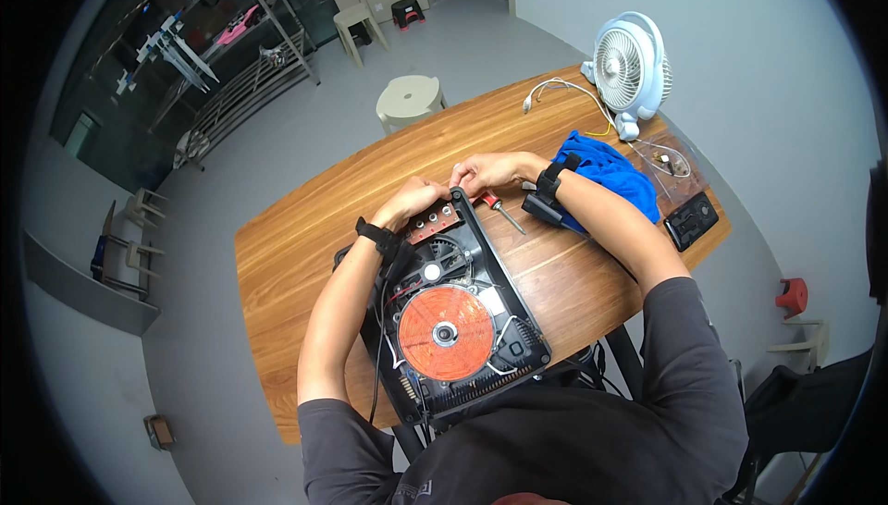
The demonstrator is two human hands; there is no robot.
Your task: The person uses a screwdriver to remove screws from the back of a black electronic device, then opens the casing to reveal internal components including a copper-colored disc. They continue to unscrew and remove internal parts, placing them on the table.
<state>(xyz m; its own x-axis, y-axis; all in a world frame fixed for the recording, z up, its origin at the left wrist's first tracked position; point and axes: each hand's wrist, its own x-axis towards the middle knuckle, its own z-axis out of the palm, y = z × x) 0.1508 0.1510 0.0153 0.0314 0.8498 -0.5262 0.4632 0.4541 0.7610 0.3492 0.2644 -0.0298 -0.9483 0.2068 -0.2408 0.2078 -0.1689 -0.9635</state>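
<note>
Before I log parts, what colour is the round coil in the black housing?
The round coil is orange-red; the head view shows it best.

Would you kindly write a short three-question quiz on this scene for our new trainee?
1. Multiple choice: What colour is the large flat round coil inside the open black plastic housing?
A. Green
B. Orange-red
C. White

2. True or false: The crumpled blue cloth lies nearer the person than the round white desk fan.

3. Fill in the missing word, near or far: Seen from the person, the bare left hand and bare right hand are at the housing's ____ end.

Key: 1. B; 2. True; 3. far
</note>
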